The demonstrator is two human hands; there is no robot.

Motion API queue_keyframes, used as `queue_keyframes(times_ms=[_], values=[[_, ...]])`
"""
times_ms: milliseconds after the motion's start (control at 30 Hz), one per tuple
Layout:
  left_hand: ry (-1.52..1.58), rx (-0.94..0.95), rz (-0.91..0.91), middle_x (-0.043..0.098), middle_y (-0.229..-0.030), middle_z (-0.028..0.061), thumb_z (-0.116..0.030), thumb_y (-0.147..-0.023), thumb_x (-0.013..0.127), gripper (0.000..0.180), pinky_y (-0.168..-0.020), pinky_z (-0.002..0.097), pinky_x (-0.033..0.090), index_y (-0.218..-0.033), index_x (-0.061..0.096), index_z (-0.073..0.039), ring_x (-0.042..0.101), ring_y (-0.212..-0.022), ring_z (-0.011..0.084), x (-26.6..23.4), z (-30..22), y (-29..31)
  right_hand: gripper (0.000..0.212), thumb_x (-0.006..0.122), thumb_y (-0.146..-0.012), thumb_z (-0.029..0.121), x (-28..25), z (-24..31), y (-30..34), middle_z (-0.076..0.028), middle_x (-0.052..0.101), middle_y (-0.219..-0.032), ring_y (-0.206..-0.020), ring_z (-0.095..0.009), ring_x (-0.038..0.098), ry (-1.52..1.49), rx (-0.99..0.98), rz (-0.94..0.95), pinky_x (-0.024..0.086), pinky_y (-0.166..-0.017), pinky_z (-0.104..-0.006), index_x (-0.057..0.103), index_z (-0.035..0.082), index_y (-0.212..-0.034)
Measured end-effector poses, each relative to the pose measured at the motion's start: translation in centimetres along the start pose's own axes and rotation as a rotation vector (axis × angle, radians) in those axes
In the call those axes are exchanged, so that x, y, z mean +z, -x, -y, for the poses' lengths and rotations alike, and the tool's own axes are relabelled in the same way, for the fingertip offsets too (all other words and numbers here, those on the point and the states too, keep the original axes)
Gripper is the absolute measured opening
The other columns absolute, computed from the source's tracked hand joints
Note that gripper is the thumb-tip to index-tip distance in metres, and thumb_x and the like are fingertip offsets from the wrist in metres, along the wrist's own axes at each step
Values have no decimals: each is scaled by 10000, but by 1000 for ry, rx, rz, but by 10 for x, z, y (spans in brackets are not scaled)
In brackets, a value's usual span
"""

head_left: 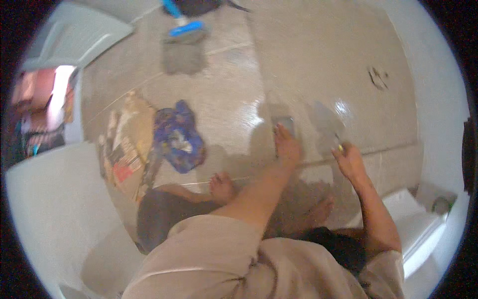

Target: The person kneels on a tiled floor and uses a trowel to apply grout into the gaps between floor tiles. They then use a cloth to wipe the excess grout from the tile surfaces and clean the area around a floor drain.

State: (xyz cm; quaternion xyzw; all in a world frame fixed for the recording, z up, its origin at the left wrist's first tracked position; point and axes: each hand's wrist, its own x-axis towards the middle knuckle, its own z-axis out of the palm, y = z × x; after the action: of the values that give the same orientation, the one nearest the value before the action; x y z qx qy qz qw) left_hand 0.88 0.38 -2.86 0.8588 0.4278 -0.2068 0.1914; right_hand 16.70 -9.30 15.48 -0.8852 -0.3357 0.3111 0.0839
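Observation:
My right hand (350, 162) is closed round the yellow-tipped handle of a trowel (326, 119), whose pale grey blade is near or on the tiled floor, pointing away to the left. To its left, my left hand (288, 144) reaches down to the floor, fingers closed at a small grey rectangular block (289, 122). The picture is too blurred to tell what kind of block it is. A wet shine lies on the floor tiles (318, 65) around both hands. My bare feet (222, 188) are close behind, to either side of my left forearm.
A crumpled blue patterned bag (172, 127) and flattened cardboard (137, 132) lie left. Farther off is a broom (186, 30) with a blue head and grey bristles. Small dark pieces (377, 78) lie far right. Walls flank both sides; a white box (416, 226) stands near right.

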Motion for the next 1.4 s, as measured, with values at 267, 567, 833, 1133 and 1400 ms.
queue_keyframes(times_ms=[267, 567, 833, 1133, 1400], values=[[-7, 50, -45, 92, -1699, 345, -220, -1024, 448, 665, -1285, 572, 133, -1562, 316, 149, 142, -1578, 499, 16, 6, 1, 483, 679, -953, 368, -8, -10, -22, -322, 701, -1116, -1077, -512, 665, -76, 130, 132, 525, -931, -536, 661, -57, -1183], [-63, 108, 12, 107, -1665, 406, -154, -1007, 466, 658, -1272, 602, 154, -1559, 301, 163, 115, -1557, 564, 6, 13, 2, 432, 668, -965, 330, 9, -18, -34, -322, 663, -896, -848, -429, 665, -172, 58, 53, 481, -786, -484, 623, -89, -1055], [-93, 32, -44, 412, -1540, 407, -190, -979, 546, 460, -1215, 563, 329, -1345, 656, 66, 392, -1472, 520, -19, -3, -17, 474, 623, -1002, 368, 73, -66, -77, -339, 684, -1060, -1031, -512, 664, -145, 217, -105, 510, -889, -524, 633, -73, -1174], [-184, 467, -69, 777, -1064, 162, -156, -823, 723, 244, -849, 521, 597, -1046, 781, -75, 752, -972, 365, -80, 68, -120, 408, 582, -1016, 323, 115, -65, -133, -342, 674, -1088, -1027, -537, 648, -334, 303, -455, 502, -886, -586, 636, -75, -1091], [-497, 534, 272, 771, -1164, 104, -332, -784, 889, 385, -916, 438, 600, -1090, 801, -116, 741, -1107, 284, -127, 54, -151, 382, 612, -1005, 325, 144, -88, -135, -313, 675, -1077, -1016, -495, 648, -284, 338, -592, 485, -911, -576, 664, -45, -1085]])
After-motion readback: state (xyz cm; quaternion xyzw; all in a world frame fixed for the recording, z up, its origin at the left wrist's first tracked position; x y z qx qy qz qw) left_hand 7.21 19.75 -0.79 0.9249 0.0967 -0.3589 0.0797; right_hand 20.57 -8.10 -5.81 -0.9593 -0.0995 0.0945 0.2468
